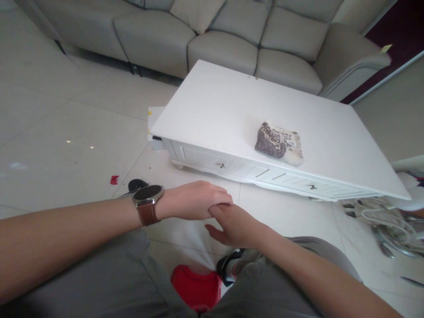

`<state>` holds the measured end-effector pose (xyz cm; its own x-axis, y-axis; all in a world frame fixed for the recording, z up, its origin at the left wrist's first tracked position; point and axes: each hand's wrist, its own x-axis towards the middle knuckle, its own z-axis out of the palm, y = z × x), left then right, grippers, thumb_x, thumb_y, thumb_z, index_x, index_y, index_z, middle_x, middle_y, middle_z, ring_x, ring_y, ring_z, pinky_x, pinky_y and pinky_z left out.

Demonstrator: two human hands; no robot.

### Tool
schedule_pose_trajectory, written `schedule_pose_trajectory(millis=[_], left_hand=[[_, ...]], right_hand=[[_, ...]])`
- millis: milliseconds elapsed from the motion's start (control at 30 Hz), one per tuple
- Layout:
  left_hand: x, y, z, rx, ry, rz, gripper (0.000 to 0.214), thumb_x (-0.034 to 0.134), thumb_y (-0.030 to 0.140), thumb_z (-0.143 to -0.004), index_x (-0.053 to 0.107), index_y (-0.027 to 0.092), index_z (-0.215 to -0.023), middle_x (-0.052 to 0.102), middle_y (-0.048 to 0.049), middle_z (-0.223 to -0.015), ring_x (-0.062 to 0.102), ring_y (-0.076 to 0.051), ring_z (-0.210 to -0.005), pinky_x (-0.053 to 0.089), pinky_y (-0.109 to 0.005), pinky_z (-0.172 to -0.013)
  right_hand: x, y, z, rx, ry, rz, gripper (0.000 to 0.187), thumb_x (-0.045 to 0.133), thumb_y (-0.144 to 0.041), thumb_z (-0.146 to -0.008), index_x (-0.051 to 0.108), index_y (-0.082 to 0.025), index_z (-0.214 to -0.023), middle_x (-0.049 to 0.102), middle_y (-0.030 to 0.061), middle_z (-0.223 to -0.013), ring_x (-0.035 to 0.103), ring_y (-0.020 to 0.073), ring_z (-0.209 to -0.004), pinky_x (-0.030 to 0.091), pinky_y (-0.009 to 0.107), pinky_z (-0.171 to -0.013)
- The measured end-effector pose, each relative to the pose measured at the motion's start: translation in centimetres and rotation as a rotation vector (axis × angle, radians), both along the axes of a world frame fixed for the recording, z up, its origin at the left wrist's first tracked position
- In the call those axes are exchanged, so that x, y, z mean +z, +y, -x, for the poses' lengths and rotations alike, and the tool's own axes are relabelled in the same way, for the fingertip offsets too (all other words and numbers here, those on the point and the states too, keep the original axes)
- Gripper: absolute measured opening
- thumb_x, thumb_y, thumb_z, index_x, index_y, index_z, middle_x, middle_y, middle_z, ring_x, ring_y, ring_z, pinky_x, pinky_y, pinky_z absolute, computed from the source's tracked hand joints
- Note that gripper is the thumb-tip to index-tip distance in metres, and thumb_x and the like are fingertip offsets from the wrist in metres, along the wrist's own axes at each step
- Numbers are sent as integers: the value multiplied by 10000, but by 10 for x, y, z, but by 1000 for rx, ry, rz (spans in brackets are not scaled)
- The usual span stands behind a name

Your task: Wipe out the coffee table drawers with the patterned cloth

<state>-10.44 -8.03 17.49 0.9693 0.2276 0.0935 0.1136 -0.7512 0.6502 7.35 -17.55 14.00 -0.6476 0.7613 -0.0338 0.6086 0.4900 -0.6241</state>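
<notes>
My left hand (198,199), with a brown-strapped watch (148,201) on its wrist, meets my right hand (236,225) above my lap. The two are clasped, the left fingers curled over the right hand. My right thumb sticks out below, while the other right fingers are mostly hidden. No object shows in either hand. Beyond them, a folded brown and cream patterned cloth (278,142) lies on the white coffee table (228,104), apart from both hands.
A grey sofa (225,48) stands behind the table. Between my feet is a red plastic object (197,287), partly hidden by my legs. A red scrap (114,179) lies on the tiled floor at left. Cables and metal parts (380,218) sit at right.
</notes>
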Motion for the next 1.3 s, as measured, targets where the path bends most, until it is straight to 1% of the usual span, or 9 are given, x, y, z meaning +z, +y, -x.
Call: schedule_pose_trajectory(millis=[133, 267, 467, 633, 800, 967, 1067, 1167, 1300], left_hand=[[-2, 1, 2, -23, 34, 24, 376, 623, 74, -860, 698, 261, -1177, 768, -35, -1024, 708, -178, -891, 529, -270, -786], [0, 0, 4, -41, 54, 60, 371, 657, 98, -861, 693, 267, -1190, 772, -36, -1033, 711, -179, -896, 516, -263, -780], [8, -2, 2, -60, 190, 37, 318, 664, 141, -892, 671, 233, -1196, 765, -50, -1065, 711, -184, -910, 495, -263, -762], [16, -4, -1, -60, 279, 40, 269, 688, 156, -872, 654, 208, -1134, 753, -57, -1045, 700, -189, -889, 470, -263, -712], [17, -3, -1, -71, 287, 57, 287, 690, 184, -871, 641, 222, -1151, 748, -47, -1040, 691, -190, -881, 445, -266, -688], [16, -4, -1, -53, 292, 53, 253, 682, 168, -863, 629, 218, -1105, 740, -45, -980, 675, -184, -828, 408, -273, -649], [17, -4, -2, -48, 294, 47, 247, 676, 157, -861, 627, 215, -1096, 736, -47, -971, 668, -185, -822, 398, -276, -644], [18, -4, -3, -42, 301, 40, 228, 667, 145, -861, 626, 215, -1074, 732, -43, -955, 660, -180, -805, 391, -276, -640], [15, -4, -2, -36, 285, 40, 217, 642, 128, -864, 614, 214, -1061, 724, -42, -943, 656, -180, -796, 388, -282, -639]], right_hand=[[-2, 1, -1, 29, 57, 18, 370, 621, -239, -944, 574, -167, -1304, 661, 163, -1348, 616, 288, -1270, 528, 437, -1059], [-1, -1, 1, 61, 99, 42, 415, 635, -215, -937, 577, -174, -1346, 626, 154, -1426, 587, 281, -1327, 501, 428, -1107], [3, 0, 1, 89, 44, 82, 479, 649, -215, -932, 560, -152, -1398, 601, 172, -1459, 601, 299, -1304, 510, 444, -1091], [4, -1, 0, 96, 34, 72, 517, 655, -228, -935, 538, -162, -1434, 612, 179, -1434, 612, 302, -1284, 515, 455, -1076], [6, -2, -1, 101, 43, 68, 476, 643, -217, -944, 550, -149, -1406, 615, 192, -1423, 615, 299, -1279, 522, 448, -1063], [8, -2, -1, 88, 26, 87, 428, 642, -190, -937, 579, -131, -1356, 623, 200, -1409, 610, 315, -1288, 513, 475, -1079], [7, -2, -2, 80, 14, 84, 426, 648, -187, -931, 584, -130, -1348, 636, 200, -1385, 621, 316, -1268, 524, 480, -1064], [8, -2, -3, 73, -2, 85, 426, 648, -188, -933, 581, -131, -1350, 647, 190, -1368, 636, 297, -1242, 533, 458, -1056], [8, -1, -3, 73, 15, 75, 454, 645, -173, -933, 567, -151, -1380, 630, 175, -1416, 619, 282, -1277, 524, 441, -1075]])
